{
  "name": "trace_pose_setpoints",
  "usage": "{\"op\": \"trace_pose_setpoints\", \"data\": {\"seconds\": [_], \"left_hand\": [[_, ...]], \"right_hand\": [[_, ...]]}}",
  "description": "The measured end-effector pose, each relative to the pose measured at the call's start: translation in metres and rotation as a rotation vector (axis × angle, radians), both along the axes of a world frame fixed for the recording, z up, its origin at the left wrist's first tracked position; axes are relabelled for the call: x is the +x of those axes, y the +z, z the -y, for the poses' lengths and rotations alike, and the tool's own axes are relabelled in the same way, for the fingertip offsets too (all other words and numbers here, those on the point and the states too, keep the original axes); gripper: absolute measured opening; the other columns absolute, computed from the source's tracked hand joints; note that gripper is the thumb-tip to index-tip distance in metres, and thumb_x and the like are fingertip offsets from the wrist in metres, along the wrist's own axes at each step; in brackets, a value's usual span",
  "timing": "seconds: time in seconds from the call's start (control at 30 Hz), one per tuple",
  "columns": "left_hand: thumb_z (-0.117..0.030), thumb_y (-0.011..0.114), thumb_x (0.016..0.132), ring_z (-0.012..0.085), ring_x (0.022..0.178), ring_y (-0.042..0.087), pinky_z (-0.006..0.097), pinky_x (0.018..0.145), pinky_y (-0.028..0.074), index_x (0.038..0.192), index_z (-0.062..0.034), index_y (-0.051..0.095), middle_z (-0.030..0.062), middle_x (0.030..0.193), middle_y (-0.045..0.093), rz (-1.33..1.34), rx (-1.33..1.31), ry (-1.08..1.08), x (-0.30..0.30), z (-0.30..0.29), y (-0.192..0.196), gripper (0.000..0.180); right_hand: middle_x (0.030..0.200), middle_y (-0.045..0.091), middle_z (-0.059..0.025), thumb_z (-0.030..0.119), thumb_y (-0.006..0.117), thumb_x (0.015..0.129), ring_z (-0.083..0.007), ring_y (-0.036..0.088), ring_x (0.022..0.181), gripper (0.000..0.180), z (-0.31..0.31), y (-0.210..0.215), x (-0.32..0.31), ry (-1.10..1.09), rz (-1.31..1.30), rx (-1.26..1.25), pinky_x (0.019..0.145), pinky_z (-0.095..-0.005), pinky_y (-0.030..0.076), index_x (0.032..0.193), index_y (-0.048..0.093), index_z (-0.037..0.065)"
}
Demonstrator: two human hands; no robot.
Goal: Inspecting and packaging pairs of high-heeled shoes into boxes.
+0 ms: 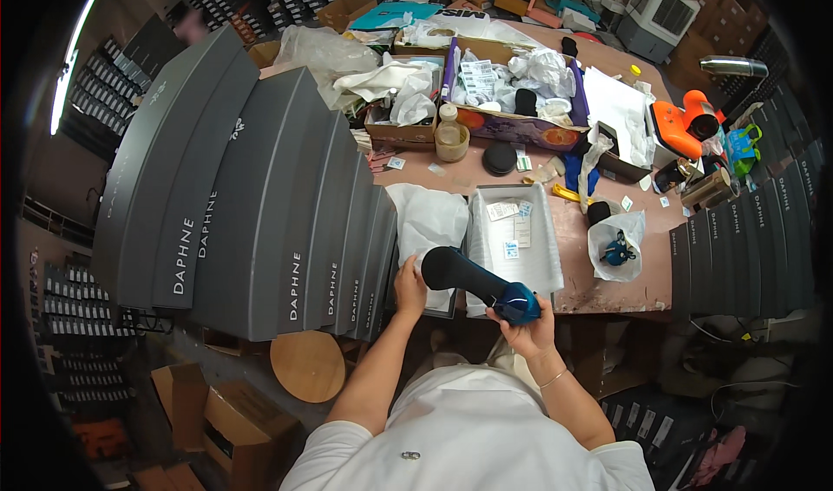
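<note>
Held out over the table's front edge is a shoe (471,280) with a long black surface facing up and a shiny blue end at the right. My right hand (531,330) is closed around the blue end. The fingers of my left hand (411,287) grip the shoe's rounded black end, next to something small and white. Under and beyond the shoe lies an open shoe box (555,274) lined with white paper, with labels and a slip inside. White tissue paper (427,211) covers another box part just left of it.
Tall stacks of dark grey shoe boxes (269,205) rise at the left; more boxes (737,248) stand at the right. A crumpled white wrapper (617,265) holds something blue. Behind are a squeeze bottle (449,135), a paper-filled carton (512,127) and an orange tool (677,128).
</note>
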State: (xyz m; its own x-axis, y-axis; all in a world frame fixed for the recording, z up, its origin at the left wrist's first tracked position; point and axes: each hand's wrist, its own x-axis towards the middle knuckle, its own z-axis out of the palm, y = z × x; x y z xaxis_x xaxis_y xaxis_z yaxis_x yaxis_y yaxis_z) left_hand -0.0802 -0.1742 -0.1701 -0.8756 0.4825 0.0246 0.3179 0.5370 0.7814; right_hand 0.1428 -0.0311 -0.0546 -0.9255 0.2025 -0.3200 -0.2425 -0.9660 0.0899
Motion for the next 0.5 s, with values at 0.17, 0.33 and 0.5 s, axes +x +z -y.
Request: {"op": "trace_pose_setpoints", "data": {"seconds": [0.17,0.33,0.5], "left_hand": [[-0.009,0.057,0.089,0.0305,0.075,0.06,0.036,0.068,0.048,0.093,0.002,0.062,0.0149,0.087,0.06,-0.132,0.16,-0.085,0.002,0.004,0.052,0.013],[-0.014,0.056,0.092,0.0288,0.073,0.06,0.035,0.066,0.047,0.093,0.0015,0.061,0.0139,0.083,0.06,-0.17,0.283,-0.1,0.001,-0.009,0.11,0.016],[-0.006,0.059,0.089,0.033,0.071,0.06,0.036,0.062,0.047,0.097,-0.001,0.063,0.0149,0.081,0.061,-0.223,0.365,-0.297,0.018,-0.013,0.184,0.01]], "right_hand": [[0.117,0.059,-0.0278,0.041,0.053,0.086,-0.0488,0.057,0.108,0.058,-0.002,-0.007,0.023,-0.049,-0.032,-0.008,0.076,-0.044,0.061,0.125,0.051,-0.001],[0.116,0.06,-0.0269,0.042,0.051,0.086,-0.046,0.063,0.099,0.058,-0.008,-0.012,0.035,0.006,-0.094,0.125,0.072,-0.0454,0.061,0.122,0.054,-0.003],[0.105,0.064,-0.0244,0.034,0.052,0.087,-0.036,0.066,0.093,0.052,-0.018,0.018,0.041,0.135,0.134,0.622,0.086,-0.0522,0.053,0.112,0.056,-0.012]]}}
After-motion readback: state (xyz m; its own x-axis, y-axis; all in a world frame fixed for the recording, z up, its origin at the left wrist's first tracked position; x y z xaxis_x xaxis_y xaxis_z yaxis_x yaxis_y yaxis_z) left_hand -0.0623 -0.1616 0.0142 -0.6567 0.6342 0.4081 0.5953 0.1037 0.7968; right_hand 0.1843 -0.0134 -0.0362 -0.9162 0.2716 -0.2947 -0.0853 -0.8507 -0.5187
